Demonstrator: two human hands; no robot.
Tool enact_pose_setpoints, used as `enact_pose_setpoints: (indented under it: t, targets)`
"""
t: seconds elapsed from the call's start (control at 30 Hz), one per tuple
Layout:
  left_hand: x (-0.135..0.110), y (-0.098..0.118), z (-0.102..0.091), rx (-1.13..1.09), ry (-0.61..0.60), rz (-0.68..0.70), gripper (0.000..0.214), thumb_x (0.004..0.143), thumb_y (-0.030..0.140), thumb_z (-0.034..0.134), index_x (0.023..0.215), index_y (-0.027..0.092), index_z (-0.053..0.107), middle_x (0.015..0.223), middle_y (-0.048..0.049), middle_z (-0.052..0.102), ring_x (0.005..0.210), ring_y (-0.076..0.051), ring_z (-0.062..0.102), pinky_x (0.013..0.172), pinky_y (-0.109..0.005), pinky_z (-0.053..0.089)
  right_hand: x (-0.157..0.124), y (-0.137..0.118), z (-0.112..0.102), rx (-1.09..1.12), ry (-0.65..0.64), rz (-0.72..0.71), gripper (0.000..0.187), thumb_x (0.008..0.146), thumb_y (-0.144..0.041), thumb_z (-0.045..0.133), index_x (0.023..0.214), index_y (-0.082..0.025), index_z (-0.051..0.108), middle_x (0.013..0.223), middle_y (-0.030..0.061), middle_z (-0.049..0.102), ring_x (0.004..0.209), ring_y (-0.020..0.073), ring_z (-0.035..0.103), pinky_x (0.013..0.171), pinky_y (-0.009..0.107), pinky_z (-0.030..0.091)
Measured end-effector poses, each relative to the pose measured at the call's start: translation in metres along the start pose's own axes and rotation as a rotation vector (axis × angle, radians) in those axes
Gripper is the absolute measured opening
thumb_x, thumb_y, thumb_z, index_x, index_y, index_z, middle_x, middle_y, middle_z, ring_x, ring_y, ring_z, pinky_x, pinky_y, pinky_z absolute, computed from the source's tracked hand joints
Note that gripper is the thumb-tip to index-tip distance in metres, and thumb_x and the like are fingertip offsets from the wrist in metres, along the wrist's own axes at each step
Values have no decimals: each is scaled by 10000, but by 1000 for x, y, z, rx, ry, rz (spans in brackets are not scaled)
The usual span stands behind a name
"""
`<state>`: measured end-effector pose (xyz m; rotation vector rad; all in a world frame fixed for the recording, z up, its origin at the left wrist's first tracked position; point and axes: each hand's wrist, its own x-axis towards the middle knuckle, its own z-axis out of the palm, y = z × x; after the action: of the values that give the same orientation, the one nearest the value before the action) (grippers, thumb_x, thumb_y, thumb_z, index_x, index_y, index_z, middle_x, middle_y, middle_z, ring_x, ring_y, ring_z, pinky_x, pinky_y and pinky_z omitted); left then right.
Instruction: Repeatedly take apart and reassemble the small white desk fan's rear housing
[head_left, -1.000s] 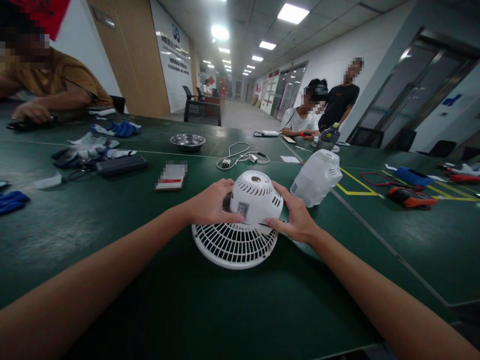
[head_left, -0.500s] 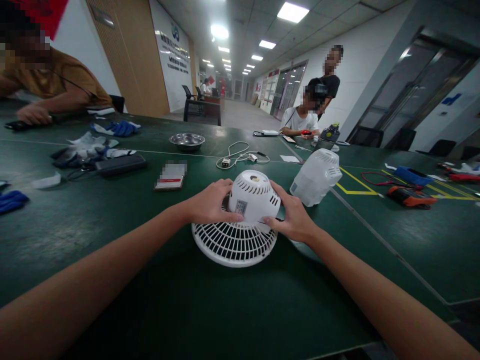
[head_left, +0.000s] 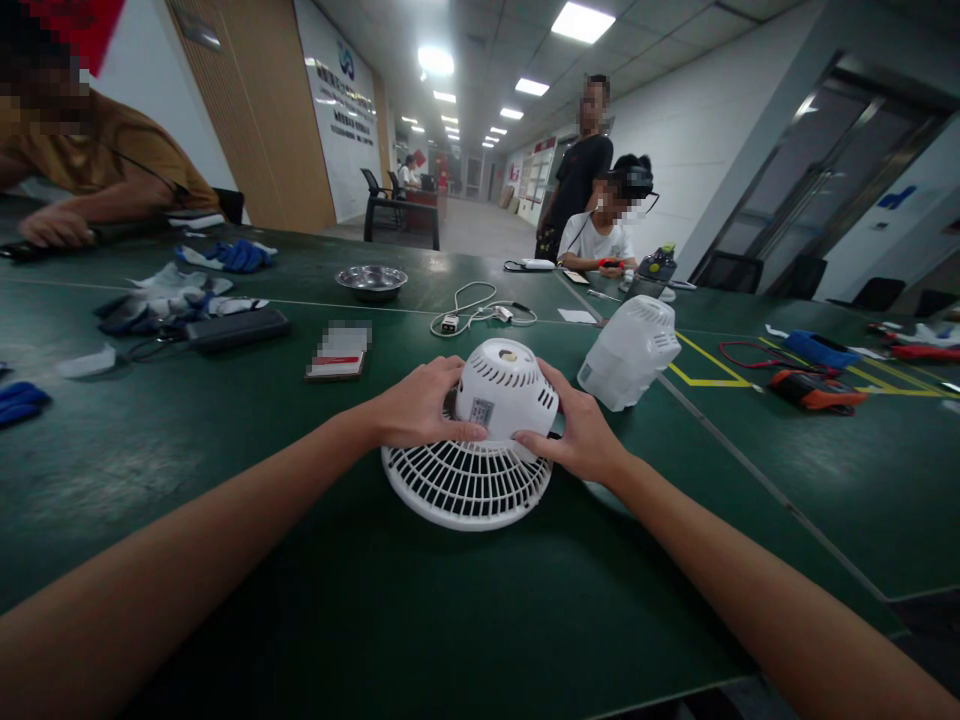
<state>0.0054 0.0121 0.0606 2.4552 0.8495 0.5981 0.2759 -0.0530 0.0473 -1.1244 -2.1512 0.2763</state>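
Observation:
A white fan lies face down on the green table (head_left: 420,620), its round grille (head_left: 465,488) flat against the surface. The domed motor housing (head_left: 507,392) points up, with a small label on its near side. My left hand (head_left: 416,408) wraps the housing's left side, thumb across the front. My right hand (head_left: 581,432) grips its right side, fingers curled round it. Both hands are closed on the housing.
A second white housing (head_left: 631,350) lies just right of the fan. Behind it are a white cable (head_left: 480,312), a steel bowl (head_left: 372,281), a small booklet (head_left: 337,356), gloves (head_left: 161,300) and a dark box (head_left: 236,327). Orange tools (head_left: 814,388) lie right. Other people sit and stand at the table's far side.
My hands have stayed on the fan housing; the right thumb has slid slightly left along its base. The standing person in the background has walked to the left.

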Motion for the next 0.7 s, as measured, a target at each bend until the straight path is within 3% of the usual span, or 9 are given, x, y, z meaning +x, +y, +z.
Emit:
enact_pose_setpoints:
  t: [0.3,0.5,0.57,0.63,0.7]
  targets:
    - [0,-3,1,-2,3,10,644,741,584,791,1259,215,688,1426,-150,566,1276,-405,508,1092,-565,369,0,0,-1,-10,-28,13,931,836,-504,760,1600,-292,274,1488,131,573,1234,359,641,1048,620,525]
    - [1,-7,0,163,9,66,624,857,582,675,1323,170,627,1386,-174,583,1225,-370,558,1031,-556,448,-2,6,1,-120,13,-26,1075,801,-581,764,1639,-298,153,1571,159,474,1332,432,560,1069,706,470]
    - [1,-7,0,201,49,61,521,904,497,634,1291,149,638,1318,-172,627,1180,-354,594,1007,-557,473,-2,6,-1,-91,-8,-30,1121,801,-596,756,1648,-292,87,1513,176,530,1240,434,621,1009,704,511]
    - [2,-7,1,182,104,50,413,936,383,588,1268,144,644,1257,-162,670,1149,-335,631,1006,-552,486,-3,6,-3,5,-47,-21,1102,844,-571,718,1650,-296,17,1352,162,650,1027,373,712,885,644,588]
    - [1,-9,2,108,138,55,413,944,312,559,1321,154,611,1270,-158,687,1171,-328,649,1031,-552,483,-4,7,-4,95,-73,-22,1046,887,-527,677,1647,-302,-6,1169,119,718,834,298,721,783,574,621]
